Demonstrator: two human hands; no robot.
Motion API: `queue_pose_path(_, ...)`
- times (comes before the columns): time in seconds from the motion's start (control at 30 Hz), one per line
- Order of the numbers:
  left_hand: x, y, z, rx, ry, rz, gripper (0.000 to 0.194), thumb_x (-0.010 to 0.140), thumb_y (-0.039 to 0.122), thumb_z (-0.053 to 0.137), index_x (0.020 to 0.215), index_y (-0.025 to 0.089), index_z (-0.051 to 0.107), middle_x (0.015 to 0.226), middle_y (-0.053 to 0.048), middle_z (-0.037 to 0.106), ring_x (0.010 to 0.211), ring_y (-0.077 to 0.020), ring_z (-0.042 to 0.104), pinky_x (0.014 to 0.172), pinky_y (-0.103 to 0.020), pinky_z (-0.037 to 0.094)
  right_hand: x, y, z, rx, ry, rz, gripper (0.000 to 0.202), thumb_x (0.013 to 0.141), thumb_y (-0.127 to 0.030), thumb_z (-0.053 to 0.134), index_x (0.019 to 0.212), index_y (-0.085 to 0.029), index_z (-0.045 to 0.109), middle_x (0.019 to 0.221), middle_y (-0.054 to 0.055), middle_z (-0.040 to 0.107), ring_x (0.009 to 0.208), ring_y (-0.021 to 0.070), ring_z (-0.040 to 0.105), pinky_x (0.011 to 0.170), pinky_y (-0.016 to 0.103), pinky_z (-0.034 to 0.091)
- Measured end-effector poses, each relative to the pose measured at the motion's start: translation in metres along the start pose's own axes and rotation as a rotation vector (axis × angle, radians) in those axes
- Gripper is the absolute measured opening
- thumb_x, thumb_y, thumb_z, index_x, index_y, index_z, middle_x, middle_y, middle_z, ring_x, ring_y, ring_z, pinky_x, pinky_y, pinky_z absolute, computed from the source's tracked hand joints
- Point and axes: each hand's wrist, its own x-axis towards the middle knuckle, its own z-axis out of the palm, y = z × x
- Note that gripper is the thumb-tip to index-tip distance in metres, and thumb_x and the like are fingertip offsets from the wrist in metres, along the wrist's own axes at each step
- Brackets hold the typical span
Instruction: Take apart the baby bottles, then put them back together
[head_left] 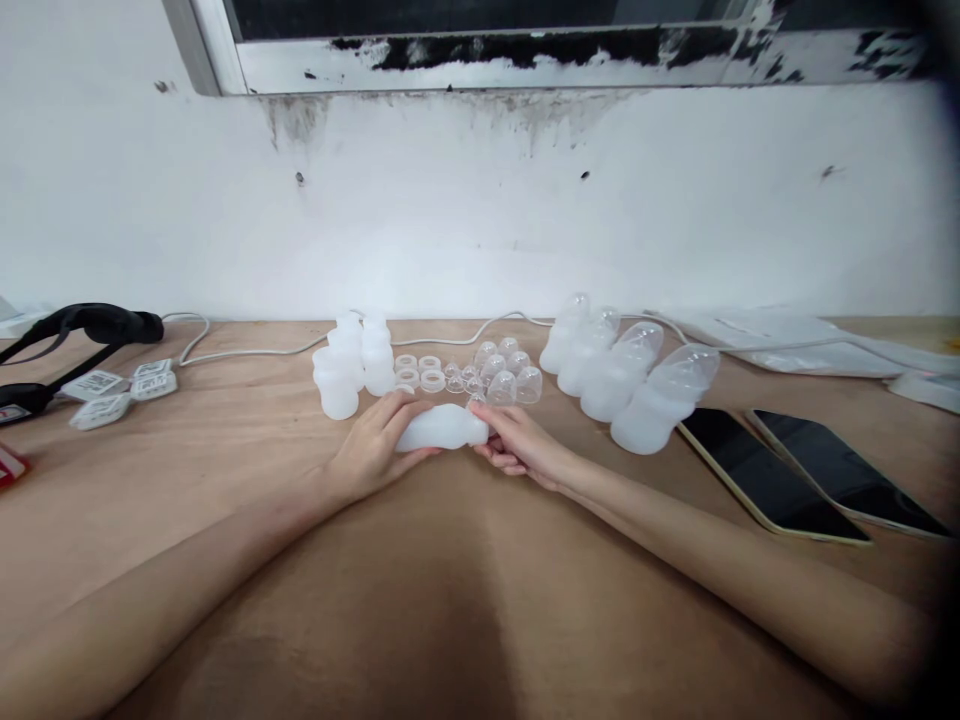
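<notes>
One white bottle (pixel 442 427) of translucent, matte-looking material, rounded and waisted in profile, lies sideways between my left hand (pixel 375 447) and my right hand (pixel 519 445). Grip state, left: thumb and fingers wrap the bottle's left end. Grip state, right: thumb and curled fingers pinch its right end and hide the tip. I cannot tell whether the bottle touches the tabletop (pixel 262 640), a brown wood-grained surface.

Directly beyond the hands I see flat, pale rings (pixel 433 386), small clear pieces (pixel 454 381) and glossy clear domes (pixel 529 387); the hands and bottle partly cover the nearest of these. Uncapped bottles (pixel 337 395) stand upright left of the rings. Four capped bottles (pixel 641 425), fitted with transparent domed tops, form a slanting row on the right.

Two dark-screened phones (pixel 772 470) lie just beside the nearest capped bottle. A thin white cable (pixel 255 353) runs behind the parts.
</notes>
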Motion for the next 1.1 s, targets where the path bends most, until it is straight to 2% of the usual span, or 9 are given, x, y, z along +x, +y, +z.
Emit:
queue_pose_path(0.23,0.000,-0.001,-0.006,0.269,0.087,0.252,0.041,0.076,0.032,0.053,0.111,0.012,0.042,0.099,-0.010,0.056,0.091,-0.0204,0.050,0.075,-0.032,0.042,-0.006,-0.017,0.004,0.184,-0.089,0.301,0.039,0.079,-0.052,0.034,0.069,-0.014,0.040,0.049,-0.006,0.035,0.032,-0.0010,0.012,0.029,0.012,0.007)
queue_pose_path(0.37,-0.002,-0.002,-0.005,0.286,0.085,0.239,0.038,0.076,0.033,0.053,0.108,0.014,0.044,0.100,-0.009,0.056,0.091,-0.0204,0.051,0.075,-0.032,0.043,-0.007,-0.021,-0.001,-0.101,-0.085,0.176,0.046,0.079,-0.057,0.030,0.069,-0.014,0.045,0.056,0.000,0.045,0.036,0.0025,0.031,0.031,0.014,0.019)
queue_pose_path(0.43,-0.003,-0.003,-0.003,0.242,0.076,0.135,0.040,0.074,0.037,0.054,0.105,0.014,0.045,0.100,-0.009,0.055,0.089,-0.0193,0.052,0.073,-0.030,0.044,-0.007,-0.024,-0.009,-0.431,0.043,0.011,0.049,0.081,-0.055,0.023,0.071,-0.015,0.051,0.065,0.004,0.053,0.050,0.0090,0.047,0.039,0.018,0.031)
queue_pose_path(0.5,-0.004,-0.003,-0.002,0.157,0.052,-0.012,0.043,0.071,0.041,0.055,0.104,0.014,0.045,0.097,-0.007,0.055,0.086,-0.0176,0.054,0.070,-0.027,0.045,-0.004,-0.025,-0.021,-0.812,0.315,-0.192,0.047,0.086,-0.047,0.019,0.077,-0.017,0.055,0.081,0.007,0.057,0.071,0.0153,0.053,0.054,0.024,0.040)
queue_pose_path(0.57,-0.005,-0.003,-0.002,0.074,0.021,-0.136,0.042,0.071,0.042,0.055,0.103,0.016,0.045,0.095,-0.006,0.055,0.084,-0.0164,0.055,0.069,-0.026,0.045,0.000,-0.024,-0.037,-1.156,0.598,-0.337,0.038,0.087,-0.036,0.021,0.090,-0.018,0.054,0.097,0.008,0.055,0.088,0.0205,0.050,0.065,0.029,0.041)
queue_pose_path(0.63,-0.005,-0.003,-0.002,0.020,-0.003,-0.210,0.041,0.071,0.042,0.054,0.102,0.017,0.045,0.094,-0.005,0.056,0.084,-0.0163,0.055,0.070,-0.027,0.045,0.004,-0.018,-0.054,-1.436,0.727,-0.346,0.031,0.084,-0.030,0.029,0.101,-0.016,0.051,0.112,0.010,0.049,0.097,0.0253,0.045,0.067,0.032,0.041)
queue_pose_path(0.73,-0.004,-0.004,-0.001,-0.035,-0.012,-0.262,0.040,0.071,0.042,0.053,0.101,0.017,0.046,0.095,-0.005,0.056,0.086,-0.0167,0.054,0.071,-0.027,0.044,0.008,-0.009,-0.072,-1.640,0.645,-0.213,0.034,0.080,-0.029,0.039,0.110,-0.014,0.045,0.120,0.011,0.043,0.098,0.0280,0.044,0.066,0.034,0.042)
queue_pose_path(0.9,-0.004,-0.008,0.000,-0.103,0.013,-0.319,0.038,0.071,0.042,0.053,0.099,0.017,0.047,0.097,-0.005,0.056,0.088,-0.0178,0.053,0.074,-0.029,0.042,0.003,-0.009,-0.071,-1.577,0.500,-0.027,0.034,0.079,-0.032,0.040,0.105,-0.011,0.044,0.094,0.013,0.057,0.082,0.0261,0.054,0.059,0.031,0.039)
queue_pose_path(1.1,0.000,-0.009,-0.001,-0.177,0.047,-0.459,0.034,0.073,0.042,0.051,0.095,0.016,0.051,0.093,-0.004,0.058,0.086,-0.0170,0.053,0.075,-0.028,0.040,-0.002,-0.015,-0.057,-1.406,0.275,-0.065,0.033,0.073,-0.035,0.048,0.097,-0.013,0.048,0.083,0.013,0.057,0.073,0.0245,0.054,0.056,0.030,0.036)
